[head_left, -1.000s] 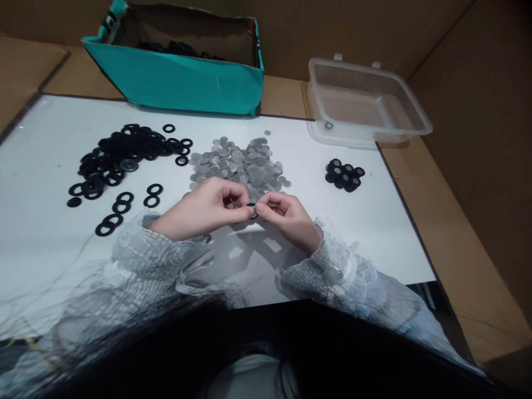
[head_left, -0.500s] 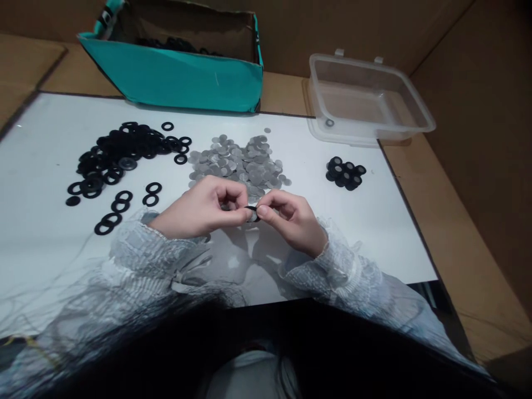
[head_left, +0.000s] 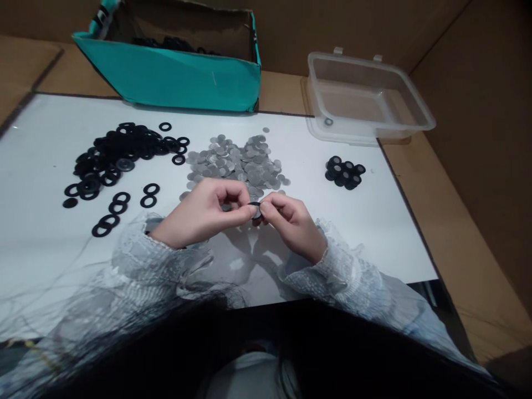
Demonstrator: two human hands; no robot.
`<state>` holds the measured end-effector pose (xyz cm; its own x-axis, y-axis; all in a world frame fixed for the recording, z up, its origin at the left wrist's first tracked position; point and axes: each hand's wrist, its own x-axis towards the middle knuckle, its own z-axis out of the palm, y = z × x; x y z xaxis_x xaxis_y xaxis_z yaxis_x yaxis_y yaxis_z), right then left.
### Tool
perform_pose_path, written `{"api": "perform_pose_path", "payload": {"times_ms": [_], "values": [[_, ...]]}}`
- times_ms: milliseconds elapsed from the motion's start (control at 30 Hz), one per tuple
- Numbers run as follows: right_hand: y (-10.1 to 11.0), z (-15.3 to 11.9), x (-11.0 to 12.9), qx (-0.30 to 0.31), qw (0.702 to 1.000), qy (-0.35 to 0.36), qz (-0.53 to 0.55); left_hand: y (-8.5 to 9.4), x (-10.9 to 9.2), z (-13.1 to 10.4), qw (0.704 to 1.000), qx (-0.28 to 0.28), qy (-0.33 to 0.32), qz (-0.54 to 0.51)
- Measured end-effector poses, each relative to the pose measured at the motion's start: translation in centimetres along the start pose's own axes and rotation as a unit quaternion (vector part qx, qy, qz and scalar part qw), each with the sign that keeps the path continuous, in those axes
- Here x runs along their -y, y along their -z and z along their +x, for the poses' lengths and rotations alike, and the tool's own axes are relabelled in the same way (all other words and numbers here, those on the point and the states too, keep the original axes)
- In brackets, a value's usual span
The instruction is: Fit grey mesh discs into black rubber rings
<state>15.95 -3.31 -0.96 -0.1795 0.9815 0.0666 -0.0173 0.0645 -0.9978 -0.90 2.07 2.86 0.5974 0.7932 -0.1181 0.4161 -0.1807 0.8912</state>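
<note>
Between my two hands is a black ring (head_left: 256, 210) with a grey disc showing in its middle. My left hand (head_left: 211, 210) pinches its left side between thumb and fingers. On its right side, my right hand (head_left: 293, 221) grips it the same way. Just beyond my hands lies a heap of grey discs (head_left: 249, 163) on the white sheet (head_left: 386, 233). A pile of black rings (head_left: 124, 144) is to the left, with some loose rings (head_left: 119, 203) nearer me. Black rings with grey centres (head_left: 344, 173) stand grouped at the right.
A teal box (head_left: 178, 80) holding black rings stands at the back left. At the back right is a clear plastic container (head_left: 374, 124) with one small ring-shaped piece at its left corner. Cardboard walls (head_left: 477, 111) rise behind and to the right.
The ring between my hands has tilted so its face with the grey disc shows more. Both hands have shifted slightly to the right, and the view has moved a little.
</note>
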Motion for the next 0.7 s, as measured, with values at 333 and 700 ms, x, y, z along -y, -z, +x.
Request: {"api": "perform_pose_path", "payload": {"times_ms": [333, 700], "values": [[0.31, -0.21, -0.78, 0.025, 0.989, 0.081, -0.121, 0.86, 0.48, 0.05, 0.995, 0.065, 0.0, 0.076], [0.49, -0.1, -0.04, -0.015, 0.998, 0.046, -0.05, 0.29, -0.15, -0.16, 0.999, 0.012, 0.025, -0.024]]}}
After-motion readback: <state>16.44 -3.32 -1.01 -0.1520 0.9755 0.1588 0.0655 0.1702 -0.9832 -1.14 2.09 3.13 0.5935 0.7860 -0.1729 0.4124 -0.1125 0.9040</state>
